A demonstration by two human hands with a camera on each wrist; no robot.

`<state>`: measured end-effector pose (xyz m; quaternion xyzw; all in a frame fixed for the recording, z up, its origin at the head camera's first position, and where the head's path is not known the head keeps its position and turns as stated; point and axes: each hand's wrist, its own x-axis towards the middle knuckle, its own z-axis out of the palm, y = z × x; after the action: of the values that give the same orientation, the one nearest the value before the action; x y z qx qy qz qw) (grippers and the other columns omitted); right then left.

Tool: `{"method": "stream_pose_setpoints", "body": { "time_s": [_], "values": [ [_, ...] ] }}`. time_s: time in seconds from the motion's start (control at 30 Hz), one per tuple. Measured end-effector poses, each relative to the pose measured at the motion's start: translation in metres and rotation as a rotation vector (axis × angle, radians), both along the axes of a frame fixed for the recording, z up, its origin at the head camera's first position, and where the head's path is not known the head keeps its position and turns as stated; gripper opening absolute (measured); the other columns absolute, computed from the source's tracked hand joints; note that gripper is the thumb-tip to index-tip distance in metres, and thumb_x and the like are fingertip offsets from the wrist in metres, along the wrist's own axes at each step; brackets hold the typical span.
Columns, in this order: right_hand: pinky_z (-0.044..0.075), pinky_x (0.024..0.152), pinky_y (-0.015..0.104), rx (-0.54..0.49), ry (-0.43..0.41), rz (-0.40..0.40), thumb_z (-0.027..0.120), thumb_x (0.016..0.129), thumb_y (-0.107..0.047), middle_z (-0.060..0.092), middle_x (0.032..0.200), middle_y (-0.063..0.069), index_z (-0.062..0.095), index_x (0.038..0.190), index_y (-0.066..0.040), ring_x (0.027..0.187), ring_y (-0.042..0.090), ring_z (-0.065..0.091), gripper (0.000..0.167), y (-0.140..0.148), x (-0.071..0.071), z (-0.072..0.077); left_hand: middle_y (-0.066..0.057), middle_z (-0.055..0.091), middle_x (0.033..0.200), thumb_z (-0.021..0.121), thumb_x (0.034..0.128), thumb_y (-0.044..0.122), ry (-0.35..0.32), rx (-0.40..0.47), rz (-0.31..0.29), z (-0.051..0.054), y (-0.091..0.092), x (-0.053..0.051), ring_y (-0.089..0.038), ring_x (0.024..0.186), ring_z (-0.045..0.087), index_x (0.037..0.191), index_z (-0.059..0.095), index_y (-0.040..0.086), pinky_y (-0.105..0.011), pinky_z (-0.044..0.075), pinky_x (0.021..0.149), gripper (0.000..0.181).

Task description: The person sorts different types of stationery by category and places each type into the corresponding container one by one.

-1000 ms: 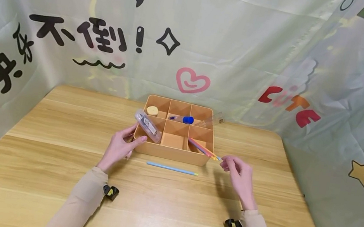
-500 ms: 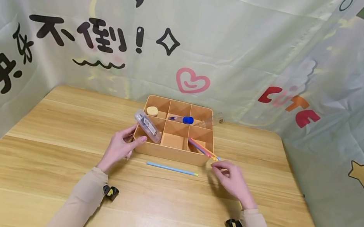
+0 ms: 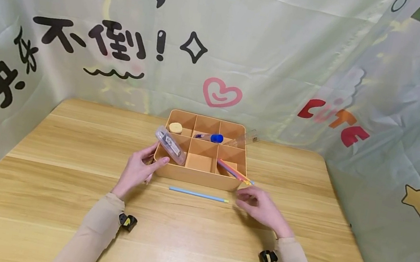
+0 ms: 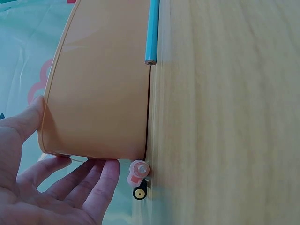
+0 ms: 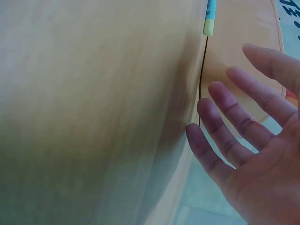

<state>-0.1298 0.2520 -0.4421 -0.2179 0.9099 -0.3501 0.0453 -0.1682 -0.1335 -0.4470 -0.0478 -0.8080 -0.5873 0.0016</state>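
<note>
A tan organizer box (image 3: 197, 177) with several compartments stands on the table. My left hand (image 3: 140, 168) grips its near left corner; in the left wrist view the thumb lies at the upper rim and the fingers against the side. A blue pencil (image 3: 198, 194) with a pale yellow end lies on the table along the box's front. My right hand (image 3: 260, 205) is beside the box's near right corner, and its fingers (image 5: 243, 119) are spread with nothing between them. Several coloured pencils (image 3: 233, 170) lean over the rim of the near right compartment.
The box also holds a clear oblong case (image 3: 171, 145), a cream round-cornered piece (image 3: 175, 128), a blue-capped tube (image 3: 210, 137) and a clear ruler (image 3: 244, 139). By the left hand sits a small pink-and-black item (image 4: 139, 172). Printed cloth (image 3: 285, 61) hangs behind the table.
My right hand has moved left and slightly toward me, from the coloured pencils' ends to near the blue pencil's yellow end. The left hand and the box stay in place.
</note>
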Motion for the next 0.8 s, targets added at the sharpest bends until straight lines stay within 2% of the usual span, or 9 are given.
{"method": "stream_pose_setpoints", "body": {
  "time_s": [0.17, 0.43, 0.8],
  "values": [
    [0.053, 0.081, 0.024, 0.045, -0.035, 0.027, 0.074, 0.091, -0.020, 0.072, 0.106, 0.007, 0.071, 0.118, -0.002, 0.092, 0.014, 0.061, 0.032, 0.000, -0.003, 0.000, -0.021, 0.044, 0.155, 0.072, 0.0936, 0.034, 0.002, 0.005, -0.001, 0.000, 0.000, 0.000, -0.040, 0.138, 0.050, 0.154, 0.039, 0.007, -0.047, 0.044, 0.112, 0.074],
    [0.051, 0.077, 0.026, 0.077, -0.044, 0.078, 0.076, 0.090, -0.023, 0.072, 0.108, 0.012, 0.070, 0.117, 0.002, 0.089, 0.019, 0.058, 0.038, -0.003, -0.008, 0.002, -0.021, 0.043, 0.156, 0.072, 0.0938, 0.034, -0.006, 0.004, 0.001, 0.001, 0.000, 0.000, -0.040, 0.139, 0.049, 0.154, 0.039, 0.007, -0.047, 0.043, 0.113, 0.074],
    [0.043, 0.069, 0.023, 0.086, -0.027, 0.090, 0.079, 0.086, -0.018, 0.066, 0.091, 0.007, 0.072, 0.103, -0.002, 0.078, 0.014, 0.050, 0.024, -0.011, -0.012, -0.001, -0.024, 0.043, 0.154, 0.072, 0.0940, 0.032, 0.008, 0.012, 0.008, 0.000, 0.000, -0.001, -0.039, 0.140, 0.048, 0.152, 0.041, 0.003, -0.047, 0.042, 0.115, 0.072]
  ]
}}
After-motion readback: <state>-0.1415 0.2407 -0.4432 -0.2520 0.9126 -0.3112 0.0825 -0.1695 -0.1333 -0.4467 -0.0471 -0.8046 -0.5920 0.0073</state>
